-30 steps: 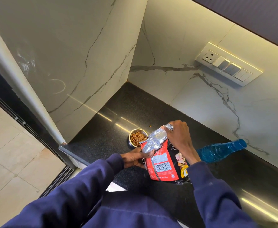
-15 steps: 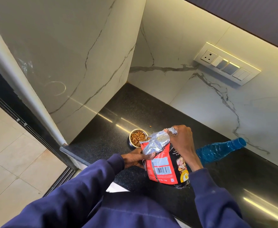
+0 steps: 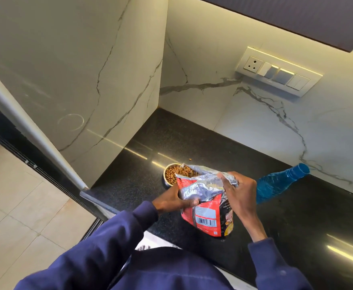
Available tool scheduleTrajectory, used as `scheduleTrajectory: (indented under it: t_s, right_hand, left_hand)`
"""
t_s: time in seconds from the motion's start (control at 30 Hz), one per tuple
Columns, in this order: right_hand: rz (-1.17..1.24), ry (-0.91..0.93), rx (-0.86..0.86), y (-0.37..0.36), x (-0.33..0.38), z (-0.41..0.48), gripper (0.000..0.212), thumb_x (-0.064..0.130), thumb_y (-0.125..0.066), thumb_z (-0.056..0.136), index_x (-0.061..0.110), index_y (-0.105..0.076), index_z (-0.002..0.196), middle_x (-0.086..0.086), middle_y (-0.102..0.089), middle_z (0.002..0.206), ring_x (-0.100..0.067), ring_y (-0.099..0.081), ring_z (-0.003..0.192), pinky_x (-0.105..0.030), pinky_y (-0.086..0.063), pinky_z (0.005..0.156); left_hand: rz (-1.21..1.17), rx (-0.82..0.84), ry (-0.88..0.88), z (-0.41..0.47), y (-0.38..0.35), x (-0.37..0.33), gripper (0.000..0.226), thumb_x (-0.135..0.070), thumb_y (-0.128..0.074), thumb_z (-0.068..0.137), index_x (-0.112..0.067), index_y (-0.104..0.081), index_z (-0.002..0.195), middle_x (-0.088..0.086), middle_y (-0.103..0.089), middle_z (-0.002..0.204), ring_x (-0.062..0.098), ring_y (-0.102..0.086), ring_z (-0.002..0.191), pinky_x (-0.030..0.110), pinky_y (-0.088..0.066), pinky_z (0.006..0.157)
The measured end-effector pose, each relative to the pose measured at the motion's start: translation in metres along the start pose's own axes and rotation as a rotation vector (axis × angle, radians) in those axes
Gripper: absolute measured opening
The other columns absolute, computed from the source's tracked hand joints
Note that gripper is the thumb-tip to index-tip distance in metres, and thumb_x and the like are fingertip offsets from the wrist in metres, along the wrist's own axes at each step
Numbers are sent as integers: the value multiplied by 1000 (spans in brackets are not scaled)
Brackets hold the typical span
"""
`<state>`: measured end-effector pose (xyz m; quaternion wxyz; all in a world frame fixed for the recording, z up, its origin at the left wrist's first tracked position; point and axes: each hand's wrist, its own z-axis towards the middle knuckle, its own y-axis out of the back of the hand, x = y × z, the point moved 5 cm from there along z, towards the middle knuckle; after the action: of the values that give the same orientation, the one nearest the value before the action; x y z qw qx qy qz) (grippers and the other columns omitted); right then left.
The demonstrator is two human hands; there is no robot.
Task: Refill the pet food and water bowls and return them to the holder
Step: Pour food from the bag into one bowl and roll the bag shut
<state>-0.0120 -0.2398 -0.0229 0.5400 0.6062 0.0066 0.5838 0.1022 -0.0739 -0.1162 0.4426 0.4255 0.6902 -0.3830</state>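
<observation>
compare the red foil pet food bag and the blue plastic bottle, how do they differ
The red foil pet food bag is gripped by left hand and right hand; the blue plastic bottle is untouched. The bag is opaque, red outside, silver inside; the bottle is see-through blue. The bag's top is crumpled; the bottle is smooth. Both are at the black countertop.

a dark navy long-sleeved top (image 3: 171, 268), softly creased; left sleeve (image 3: 100, 243) and right sleeve (image 3: 276, 266) end in snug cuffs, leaving left hand (image 3: 171, 200) and right hand (image 3: 241, 191) bare.
</observation>
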Motion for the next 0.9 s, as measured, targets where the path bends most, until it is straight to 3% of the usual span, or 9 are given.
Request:
scheduleTrajectory:
  t_s: [0.1, 0.2, 0.3, 0.4, 0.5, 0.57, 0.67, 0.8, 0.9]
  right_hand:
    - [178, -57, 23, 8, -24, -22, 8, 37, -73, 89, 31, -76, 85, 1, -77, 78, -25, -73, 69, -40, -59, 53]
    - [311, -116, 51, 16, -52, -45, 22, 20, -76, 88, 41, -74, 96, 17, -78, 93, -18, -76, 87, -25, -59, 71]
    - [349, -158, 99, 22, -74, -57, 17, 21, -77, 87, 30, -77, 102, 5, -79, 98, -21, -74, 95, -37, -60, 80]
    - [418, -165, 189, 30, -82, -58, 21, 27, -74, 91, 25, -76, 111, 2, -78, 105, -20, -73, 100, -39, -58, 85]
    - [421, -205, 201, 40, -81, -57, 40, 44, -62, 85, 19, -75, 113, 2, -77, 107, -20, -70, 102, -38, -55, 87]
    - [313, -263, 235, 41, -81, -57, 42, 50, -61, 83, 21, -74, 109, 5, -74, 104, -13, -68, 98, -33, -53, 84]
    - [226, -388, 313, 36, -80, -58, 17, 45, -64, 85, 31, -67, 94, 10, -69, 84, -5, -67, 76, -31, -57, 68]
    - [295, -498, 324, 27, -76, -56, 26, 40, -63, 73, 22, -70, 90, 4, -71, 70, -5, -62, 56, -23, -50, 51]
    - [308, -507, 234, 38, -85, -53, 11, 13, -71, 78, 21, -73, 84, 8, -70, 69, 0, -60, 55, -16, -44, 50]
  left_hand:
    - [126, -108, -15, -15, -6, 8, 93, -55, -87, 68, -38, -31, 140, -22, -58, 131, -2, -60, 122, 11, -49, 97]
    - [190, -155, -49, -25, -19, 22, 99, -41, -88, 73, -39, -18, 144, -25, -47, 136, -11, -52, 126, 4, -44, 98]
    - [116, -173, -75, -34, -32, 22, 75, -43, -80, 80, -38, -36, 141, -20, -55, 137, -12, -56, 124, 12, -48, 102]
    - [-11, -372, -115, -43, -28, 13, 60, -63, -63, 87, -22, -61, 130, -3, -73, 124, 13, -68, 118, 30, -57, 99]
    - [-97, -530, -75, -43, -13, 0, 34, -37, -57, 101, -12, -72, 118, 6, -78, 111, 26, -74, 107, 31, -61, 88]
    - [-5, -612, -25, -38, -5, -12, 25, -27, -64, 99, -7, -76, 106, 13, -79, 99, 30, -74, 90, 31, -60, 76]
    - [139, -690, 77, -28, -5, -30, 23, -23, -72, 93, 0, -75, 97, 22, -76, 93, 25, -68, 73, 31, -57, 62]
    - [285, -697, 105, -16, -20, -54, 21, -16, -72, 92, 5, -74, 96, 23, -77, 93, 33, -75, 82, 48, -64, 78]
    - [257, -718, 92, -17, -26, -62, 21, -11, -75, 90, 9, -74, 96, 25, -76, 95, 40, -76, 87, 50, -65, 76]
